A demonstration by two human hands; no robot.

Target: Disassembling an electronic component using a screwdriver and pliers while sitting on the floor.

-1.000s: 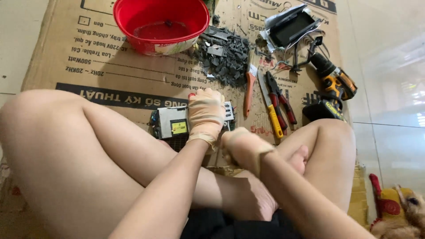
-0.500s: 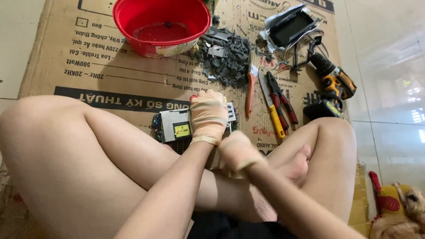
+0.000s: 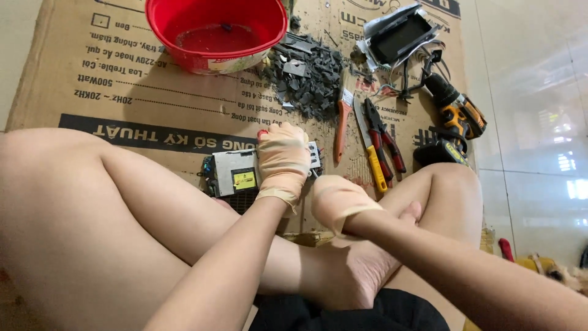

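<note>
Head view: the left hand (image 3: 283, 160), in a thin beige glove, lies over a grey metal-cased circuit unit with a yellow label (image 3: 237, 175) that sits on the flattened brown cardboard sheet (image 3: 122, 86) just ahead of the person's crossed legs. Its fingers are curled down on the unit's right part, with a small red tip showing at the knuckles; what that tip belongs to cannot be told. The right hand (image 3: 338, 201), gloved the same, is balled near the right knee, just beside the unit; whether it pinches anything cannot be told.

As a judgement, the work looks well along: a heap of dark grey broken fragments (image 3: 306, 76) lies beyond the unit, and an opened silver casing with a black inside and loose wires (image 3: 398, 37) sits further right, while this unit still keeps its cover.

Around: a red plastic basin (image 3: 215, 30) at the top, an orange-handled tool (image 3: 340, 132), a yellow-handled tool (image 3: 370, 153), red-handled pliers (image 3: 386, 138), and an orange and black cordless drill (image 3: 456, 110). The raised knees crowd the unit from both sides
</note>
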